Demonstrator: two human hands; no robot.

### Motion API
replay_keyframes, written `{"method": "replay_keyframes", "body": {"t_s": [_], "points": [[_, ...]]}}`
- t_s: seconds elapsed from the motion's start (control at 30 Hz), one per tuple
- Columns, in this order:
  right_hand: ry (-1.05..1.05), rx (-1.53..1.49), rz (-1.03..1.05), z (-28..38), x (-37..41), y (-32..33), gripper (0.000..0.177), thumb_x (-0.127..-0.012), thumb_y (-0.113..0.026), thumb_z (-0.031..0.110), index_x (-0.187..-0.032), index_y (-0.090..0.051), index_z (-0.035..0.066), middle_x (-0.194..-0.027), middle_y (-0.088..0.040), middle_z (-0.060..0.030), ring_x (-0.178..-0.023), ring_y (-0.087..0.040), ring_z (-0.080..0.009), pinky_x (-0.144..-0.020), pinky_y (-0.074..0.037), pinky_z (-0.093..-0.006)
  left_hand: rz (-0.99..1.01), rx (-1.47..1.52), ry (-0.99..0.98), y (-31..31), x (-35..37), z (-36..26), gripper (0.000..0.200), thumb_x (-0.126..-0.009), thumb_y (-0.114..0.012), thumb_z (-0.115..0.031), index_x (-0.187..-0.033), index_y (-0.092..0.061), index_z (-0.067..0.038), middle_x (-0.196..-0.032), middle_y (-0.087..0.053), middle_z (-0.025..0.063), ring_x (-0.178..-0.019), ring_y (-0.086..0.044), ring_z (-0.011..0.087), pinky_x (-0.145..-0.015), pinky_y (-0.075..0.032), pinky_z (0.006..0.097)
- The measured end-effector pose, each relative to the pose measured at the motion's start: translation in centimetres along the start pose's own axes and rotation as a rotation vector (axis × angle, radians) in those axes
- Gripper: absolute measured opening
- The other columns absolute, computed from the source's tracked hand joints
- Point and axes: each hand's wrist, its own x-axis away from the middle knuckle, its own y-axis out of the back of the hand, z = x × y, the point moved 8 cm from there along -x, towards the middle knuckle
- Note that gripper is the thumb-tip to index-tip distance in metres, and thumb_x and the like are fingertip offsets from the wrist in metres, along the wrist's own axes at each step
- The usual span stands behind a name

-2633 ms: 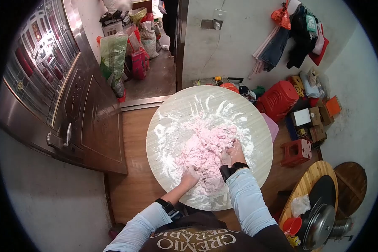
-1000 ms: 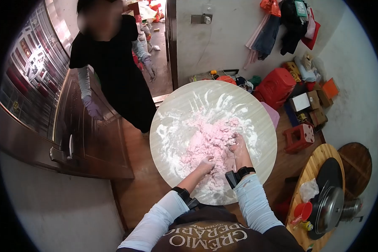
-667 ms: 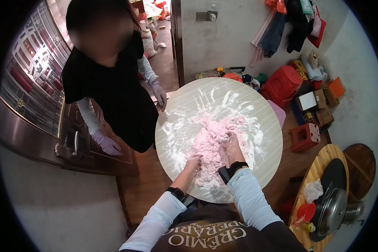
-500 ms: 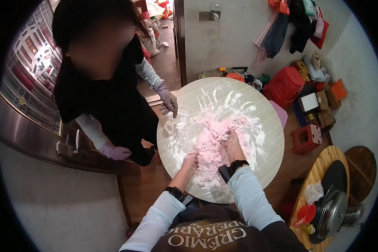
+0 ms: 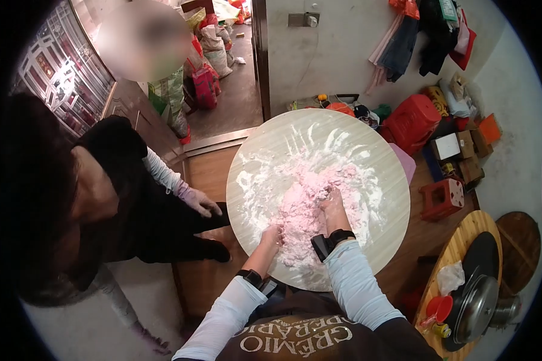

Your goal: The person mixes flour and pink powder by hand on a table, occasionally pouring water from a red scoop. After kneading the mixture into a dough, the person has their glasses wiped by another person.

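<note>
A crumbly heap of pink dough (image 5: 298, 207) lies over the middle and front of a round table (image 5: 379, 259), ringed by loose white flour (image 5: 370, 186). At the heap's left edge, my left hand (image 5: 272, 235) is curled against the dough, its fingertips partly sunk in it. My right hand (image 5: 331, 203) grips the dough on the right side, fingers bent and coated with crumbs. Black bands circle both my wrists, below light blue sleeves.
A co-worker (image 5: 144, 198) in dark clothes and gloves stands left of the table. Red stools (image 5: 411, 123) and boxes are at the back right. A wooden side table (image 5: 430, 301) holds a lidded pan (image 5: 476, 304) and a red cup (image 5: 439, 308). A doorway opens behind.
The co-worker has stepped left, away from the table, turning and lowering one hand. My left hand has pressed slightly further into the dough; my right hand has barely moved.
</note>
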Motion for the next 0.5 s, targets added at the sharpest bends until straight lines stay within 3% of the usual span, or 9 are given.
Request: {"method": "replay_keyframes", "body": {"t_s": [0.03,0.1,0.2,0.23,0.27,0.33,0.5], "points": [[0.027,0.004,0.012,0.4,1.2,-0.6,0.031,-0.090,-0.051,0.035,-0.110,-0.057,0.011,-0.083,-0.059,-0.0075,-0.077,-0.059,-0.0245,-0.063,-0.049,-0.0382,0.016,0.043,0.015,-0.4,0.3,-0.4,0.024,-0.076,-0.051,-0.003,-0.097,-0.061,-0.005,-0.065,-0.048,0.0018,-0.049,-0.046,0.0149,-0.044,-0.041,0.0290],[0.077,0.068,0.054,0.7,3.4,-1.0,0.032,-0.090,-0.051,0.029,-0.116,-0.054,0.012,-0.087,-0.058,-0.0073,-0.077,-0.058,-0.0229,-0.063,-0.049,-0.0354,0.080,0.158,0.049,-0.5,-0.7,-0.5,0.021,-0.081,-0.049,-0.003,-0.101,-0.057,-0.004,-0.069,-0.050,0.0040,-0.055,-0.051,0.0183,-0.048,-0.045,0.0322],[0.317,0.452,0.126,2.4,12.4,-4.5,0.050,-0.088,-0.049,0.012,-0.137,-0.040,0.015,-0.100,-0.054,-0.0081,-0.077,-0.057,-0.0188,-0.064,-0.049,-0.0288,0.055,0.215,0.024,-0.3,-1.9,-1.0,0.020,-0.082,-0.050,-0.003,-0.101,-0.057,-0.003,-0.070,-0.048,0.0043,-0.056,-0.050,0.0183,-0.049,-0.046,0.0323],[0.259,0.408,0.139,2.5,12.5,-4.4,0.058,-0.086,-0.046,0.007,-0.142,-0.034,0.016,-0.103,-0.052,-0.0084,-0.077,-0.057,-0.0177,-0.063,-0.049,-0.0276,0.046,0.202,0.006,-0.4,-2.0,-1.5,0.018,-0.082,-0.050,-0.005,-0.098,-0.059,-0.004,-0.069,-0.048,0.0034,-0.055,-0.048,0.0166,-0.048,-0.043,0.0305],[0.259,0.458,0.095,2.8,12.7,-3.2,0.057,-0.085,-0.047,0.006,-0.140,-0.037,0.016,-0.102,-0.053,-0.0073,-0.078,-0.057,-0.0170,-0.063,-0.049,-0.0277,0.042,0.189,-0.011,-0.6,-2.1,-1.8,0.017,-0.082,-0.051,-0.007,-0.095,-0.062,-0.004,-0.068,-0.047,0.0025,-0.054,-0.046,0.0150,-0.046,-0.040,0.0287],[0.089,0.458,-0.019,3.0,13.6,-2.2,0.046,-0.096,-0.043,0.026,-0.141,-0.035,0.025,-0.093,-0.051,-0.0040,-0.081,-0.054,-0.0172,-0.067,-0.046,-0.0243,0.013,0.197,-0.010,-0.1,-2.8,-1.8,0.015,-0.083,-0.051,-0.008,-0.094,-0.062,-0.004,-0.068,-0.047,0.0029,-0.054,-0.046,0.0150,-0.045,-0.040,0.0292],[0.319,0.561,0.037,5.3,14.5,-2.4,0.054,-0.090,-0.047,0.011,-0.142,-0.034,0.017,-0.113,-0.051,-0.0075,-0.098,-0.053,-0.0184,-0.080,-0.045,-0.0263,-0.103,0.236,0.018,0.1,-2.1,-2.2,0.010,-0.087,-0.051,-0.010,-0.085,-0.059,-0.005,-0.065,-0.048,0.0049,-0.050,-0.046,0.0164,-0.041,-0.038,0.0308]]}}
